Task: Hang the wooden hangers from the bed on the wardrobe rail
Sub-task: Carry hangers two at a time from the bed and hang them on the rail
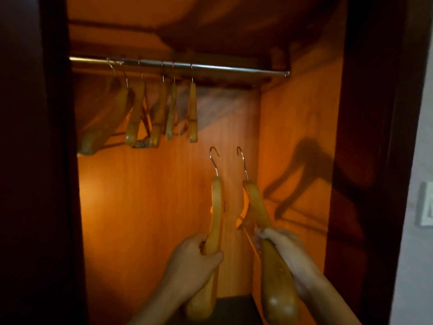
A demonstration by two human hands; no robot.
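I face an open wardrobe lit orange inside. A metal rail (234, 69) runs across the top, with several wooden hangers (192, 111) hooked on its left half. My left hand (194, 261) grips one wooden hanger (216, 212) by its shoulder, metal hook pointing up, well below the rail. My right hand (288, 252) grips a second wooden hanger (255, 200) the same way, just to the right. Both hooks sit under the bare right part of the rail. The bed is out of view.
Dark wardrobe door frames stand at the left (56, 160) and right (370, 160). The wardrobe's right inner wall (295, 137) carries the hangers' shadows. A dark shelf or box top (234, 306) lies low inside. A pale wall with a switch plate (425, 205) is at far right.
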